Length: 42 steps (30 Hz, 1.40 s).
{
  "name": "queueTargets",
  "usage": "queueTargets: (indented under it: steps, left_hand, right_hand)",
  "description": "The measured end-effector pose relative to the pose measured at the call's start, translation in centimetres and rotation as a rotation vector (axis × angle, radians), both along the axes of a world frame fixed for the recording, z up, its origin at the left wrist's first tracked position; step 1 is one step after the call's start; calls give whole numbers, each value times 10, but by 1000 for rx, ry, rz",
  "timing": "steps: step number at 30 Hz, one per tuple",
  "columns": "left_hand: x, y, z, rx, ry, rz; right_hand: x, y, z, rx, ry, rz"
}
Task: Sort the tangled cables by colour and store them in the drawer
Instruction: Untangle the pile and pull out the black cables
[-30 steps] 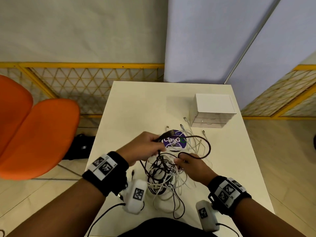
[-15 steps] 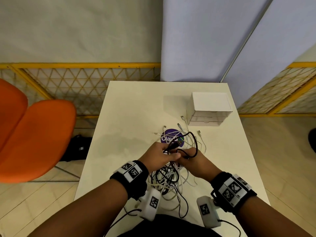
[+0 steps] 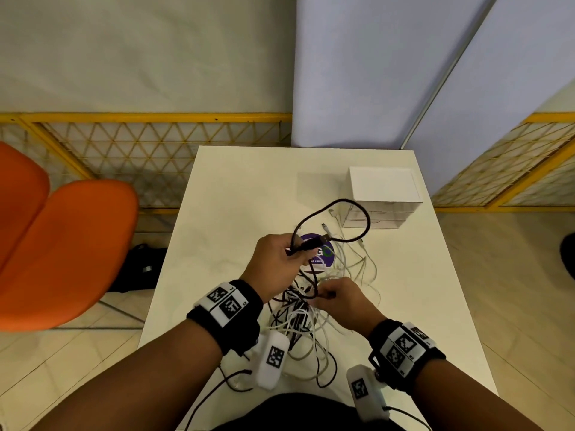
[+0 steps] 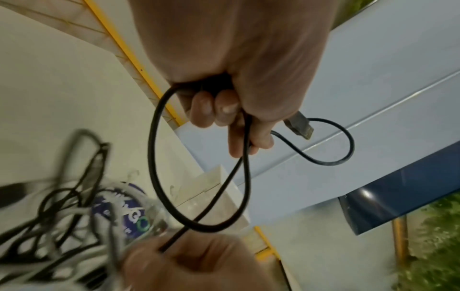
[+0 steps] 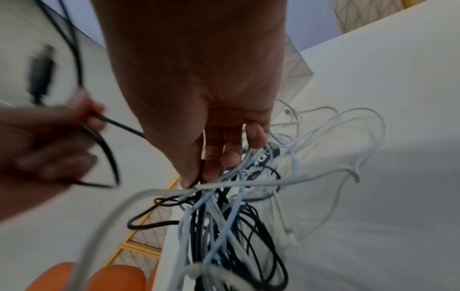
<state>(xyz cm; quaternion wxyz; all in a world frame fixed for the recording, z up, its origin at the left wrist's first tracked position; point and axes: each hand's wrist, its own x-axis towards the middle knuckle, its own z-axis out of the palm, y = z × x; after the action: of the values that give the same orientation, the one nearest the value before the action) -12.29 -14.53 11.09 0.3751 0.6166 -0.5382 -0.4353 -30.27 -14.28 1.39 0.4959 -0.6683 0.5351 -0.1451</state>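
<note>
Left hand (image 3: 278,264) clenched round a thin black rubber-sheathed cable (image 3: 334,209), fingers (image 4: 225,109) curled over gathered turns, plug end (image 4: 300,127) jutting out past the thumb. Held raised above the desk, probably to keep the freed length looped and clear of the heap. One loop arching toward 1 o'clock from that hand, in front of the drawer unit; another hanging below the fist in the left wrist view.

Right hand (image 3: 340,298) down at 5 o'clock from the left, at the top of the tangled heap of black and white cables (image 3: 298,325). Fingers (image 5: 225,149) pinching the same black cable where it enters the knot, seemingly to steady the heap while the black strand is drawn out. White cables (image 5: 331,141) trailing loose toward 3 o'clock across the pale cream desk (image 3: 236,197). Heap lying on the near half of the desk, partly over a round purple printed sticker (image 3: 323,259).

Small white drawer unit with clear-fronted drawers (image 3: 382,195) at 1 o'clock of the hands, near the far right corner of the desk. Drawers appear closed; contents not discernible. No cable seen stored yet, so sorting judged barely begun.

Orange plastic chair (image 3: 62,244) off the desk at 9 o'clock.
</note>
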Motion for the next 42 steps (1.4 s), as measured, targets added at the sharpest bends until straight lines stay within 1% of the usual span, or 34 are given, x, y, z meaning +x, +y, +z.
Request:
queueTargets:
  steps: [3,6,9,12,14,17,18,20,23,25,27,30,33,36,38,40,42]
  left_hand:
    - [7,-5,20,-61,83,31]
    - [12,-9,41,-113,192,100]
    - [17,-15,76,-188,346,176]
    - [25,-20,99,-256,328,160]
    - [25,-17,101,-191,349,117]
    - [24,-13,88,-7,379,98]
    - [24,-13,82,63,357,101]
    - [25,-9,65,208,260,86]
    - [22,2,31,347,70,-49]
    - [16,11,13,376,-14,-127]
    - [6,16,-3,375,-72,-180]
    - [-5,16,-20,431,-169,-249]
    - [-9,9,-19,412,-405,-352]
    - [-12,5,-8,430,-558,-518]
    - [-10,1,-6,457,-568,-527]
    - [-6,-2,-5,465,-474,-463]
    - [-4,-4,1,434,-365,-407]
  right_hand:
    - [0,5,-13,83,-82,-43]
    - [-2,8,-25,139,-130,-82]
    - [-5,16,-37,146,-90,-83]
    - [-7,24,-44,141,-75,-98]
    - [-5,23,-46,124,-45,-104]
    - [-3,19,-41,69,17,-96]
    - [-2,18,-37,42,29,-91]
    - [0,14,-27,-1,20,-84]
    - [4,8,-16,-12,30,-65]
    - [6,4,-11,-4,3,-66]
    - [8,3,-6,1,-39,-71]
    - [9,4,4,-5,-82,-79]
    - [6,9,11,-25,-75,-57]
    - [4,15,16,-25,-113,-19]
    - [3,17,15,-46,-109,-6]
    - [1,16,11,-98,-84,-11]
    - [0,13,7,-119,-82,-48]
